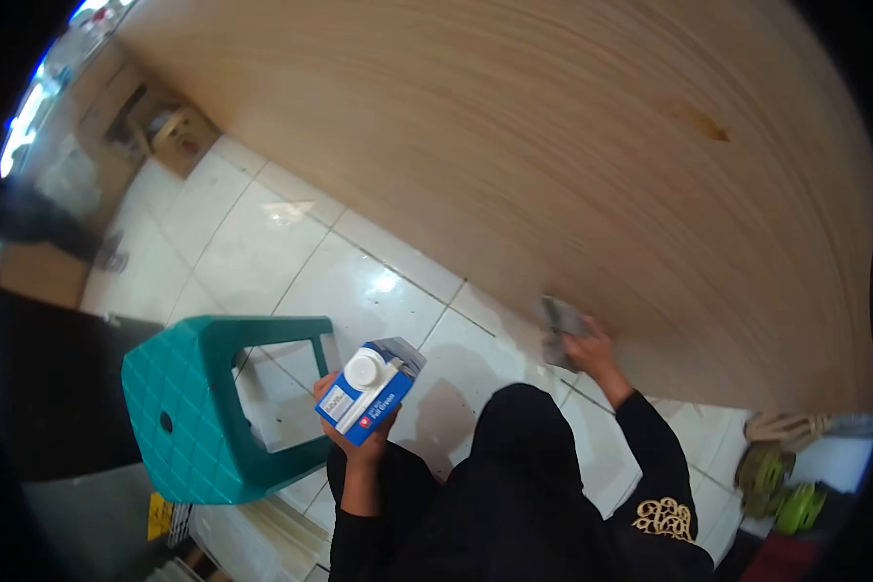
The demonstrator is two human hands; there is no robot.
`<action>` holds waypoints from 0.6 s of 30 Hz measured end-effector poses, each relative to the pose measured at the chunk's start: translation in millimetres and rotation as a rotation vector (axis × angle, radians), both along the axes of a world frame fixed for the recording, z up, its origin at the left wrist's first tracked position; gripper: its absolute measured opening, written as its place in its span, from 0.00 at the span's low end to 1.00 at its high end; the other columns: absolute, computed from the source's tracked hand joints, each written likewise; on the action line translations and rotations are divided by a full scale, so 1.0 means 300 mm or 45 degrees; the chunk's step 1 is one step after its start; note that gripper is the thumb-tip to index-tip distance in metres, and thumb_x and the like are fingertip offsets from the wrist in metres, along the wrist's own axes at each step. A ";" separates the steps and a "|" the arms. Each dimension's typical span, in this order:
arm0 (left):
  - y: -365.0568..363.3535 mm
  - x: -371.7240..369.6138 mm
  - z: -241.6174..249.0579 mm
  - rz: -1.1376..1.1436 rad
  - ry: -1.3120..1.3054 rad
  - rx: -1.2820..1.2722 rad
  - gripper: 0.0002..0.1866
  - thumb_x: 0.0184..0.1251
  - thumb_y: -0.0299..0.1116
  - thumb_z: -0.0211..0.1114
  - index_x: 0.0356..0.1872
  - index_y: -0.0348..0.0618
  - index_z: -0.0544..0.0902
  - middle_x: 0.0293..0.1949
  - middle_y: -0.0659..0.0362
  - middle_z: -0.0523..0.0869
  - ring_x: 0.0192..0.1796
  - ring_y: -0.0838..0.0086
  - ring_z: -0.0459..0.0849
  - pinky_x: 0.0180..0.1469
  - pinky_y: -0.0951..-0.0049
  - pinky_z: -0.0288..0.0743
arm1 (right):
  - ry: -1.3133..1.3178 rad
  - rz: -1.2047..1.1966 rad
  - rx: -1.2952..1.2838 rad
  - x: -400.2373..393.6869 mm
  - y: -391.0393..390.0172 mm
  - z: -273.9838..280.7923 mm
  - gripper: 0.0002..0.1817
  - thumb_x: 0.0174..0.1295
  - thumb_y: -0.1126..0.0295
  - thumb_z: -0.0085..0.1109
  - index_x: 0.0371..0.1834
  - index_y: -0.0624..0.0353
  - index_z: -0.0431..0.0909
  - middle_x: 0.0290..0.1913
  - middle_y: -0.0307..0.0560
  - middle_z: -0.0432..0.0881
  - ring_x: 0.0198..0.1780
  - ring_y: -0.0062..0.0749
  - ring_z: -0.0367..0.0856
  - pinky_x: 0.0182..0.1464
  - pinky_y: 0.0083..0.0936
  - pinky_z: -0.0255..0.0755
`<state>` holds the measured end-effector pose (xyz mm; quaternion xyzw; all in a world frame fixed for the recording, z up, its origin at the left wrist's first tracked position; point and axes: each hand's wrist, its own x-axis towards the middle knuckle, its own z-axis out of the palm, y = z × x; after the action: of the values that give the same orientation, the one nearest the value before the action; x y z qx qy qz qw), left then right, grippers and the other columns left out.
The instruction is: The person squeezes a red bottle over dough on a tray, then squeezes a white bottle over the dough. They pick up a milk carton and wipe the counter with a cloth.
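Note:
My left hand point(367, 441) is wrapped around a blue and white milk carton point(373, 390) with a round white screw cap and "Full Cream" printed on its top. In my right hand point(592, 349) is a crumpled grey cloth point(559, 332), held against the lower part of a light wood-grain panel point(553, 175). A brownish stain point(705, 123) marks the panel farther up. To the left of the carton a green plastic stool point(189, 412) lies tipped on its side.
White floor tiles point(359, 281) run along the panel's foot. A cardboard box point(179, 141) stands at the upper left. Green items point(795, 504) lie at the lower right, beside a light brown bundle point(786, 429). A dark cabinet-like surface point(48, 388) borders the left side.

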<state>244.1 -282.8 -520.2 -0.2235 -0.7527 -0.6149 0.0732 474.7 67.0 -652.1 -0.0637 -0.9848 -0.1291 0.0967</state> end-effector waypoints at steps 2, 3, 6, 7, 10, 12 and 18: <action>0.020 -0.020 -0.021 -0.047 -0.059 0.049 0.36 0.36 0.44 0.82 0.46 0.35 0.75 0.45 0.55 0.74 0.46 0.66 0.77 0.51 0.69 0.71 | 0.245 -0.209 0.616 0.195 0.008 0.306 0.13 0.58 0.61 0.52 0.43 0.46 0.84 0.46 0.47 0.82 0.48 0.32 0.80 0.67 0.48 0.57; 0.028 -0.040 -0.051 -0.117 -0.137 0.022 0.37 0.36 0.44 0.82 0.46 0.35 0.75 0.45 0.55 0.74 0.47 0.66 0.77 0.51 0.69 0.71 | 0.248 -0.368 0.813 0.214 0.005 0.472 0.15 0.59 0.59 0.53 0.46 0.46 0.83 0.53 0.51 0.80 0.57 0.40 0.78 0.65 0.54 0.59; 0.095 -0.076 -0.075 -0.126 -0.044 0.029 0.37 0.37 0.43 0.82 0.47 0.34 0.74 0.45 0.55 0.74 0.46 0.66 0.77 0.52 0.69 0.71 | 1.016 -0.438 0.585 0.106 0.037 0.610 0.25 0.58 0.51 0.53 0.56 0.51 0.77 0.66 0.63 0.66 0.66 0.67 0.62 0.63 0.68 0.51; 0.115 -0.081 -0.082 -0.141 -0.047 0.048 0.37 0.37 0.43 0.82 0.47 0.34 0.74 0.45 0.55 0.74 0.46 0.66 0.77 0.52 0.69 0.71 | 1.245 -0.415 0.600 -0.045 0.018 0.641 0.29 0.58 0.49 0.53 0.61 0.52 0.74 0.67 0.67 0.62 0.66 0.73 0.60 0.63 0.70 0.49; 0.113 -0.092 -0.122 -0.200 -0.075 0.007 0.36 0.39 0.40 0.81 0.49 0.34 0.72 0.43 0.55 0.76 0.46 0.67 0.78 0.52 0.69 0.71 | 0.759 -0.475 0.928 -0.302 -0.045 0.478 0.32 0.66 0.43 0.40 0.70 0.42 0.63 0.60 0.45 0.75 0.64 0.42 0.70 0.67 0.54 0.53; 0.115 -0.074 -0.146 -0.221 -0.096 0.004 0.36 0.38 0.39 0.81 0.48 0.34 0.72 0.43 0.55 0.76 0.46 0.67 0.78 0.52 0.69 0.71 | 0.367 -0.141 0.735 -0.286 -0.046 0.212 0.19 0.66 0.50 0.44 0.54 0.39 0.78 0.36 0.34 0.81 0.51 0.21 0.77 0.70 0.35 0.53; 0.131 -0.086 -0.076 -0.283 0.004 0.139 0.33 0.35 0.35 0.81 0.44 0.34 0.74 0.42 0.54 0.75 0.43 0.65 0.77 0.49 0.69 0.71 | 0.374 -0.350 0.562 0.053 -0.035 0.342 0.15 0.52 0.56 0.59 0.44 0.39 0.82 0.53 0.45 0.78 0.52 0.35 0.80 0.70 0.49 0.46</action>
<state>218.3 -243.7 -543.0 -0.3023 -0.6886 -0.6589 0.0179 490.7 56.5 -549.4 -0.1919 -0.8906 -0.3412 0.2313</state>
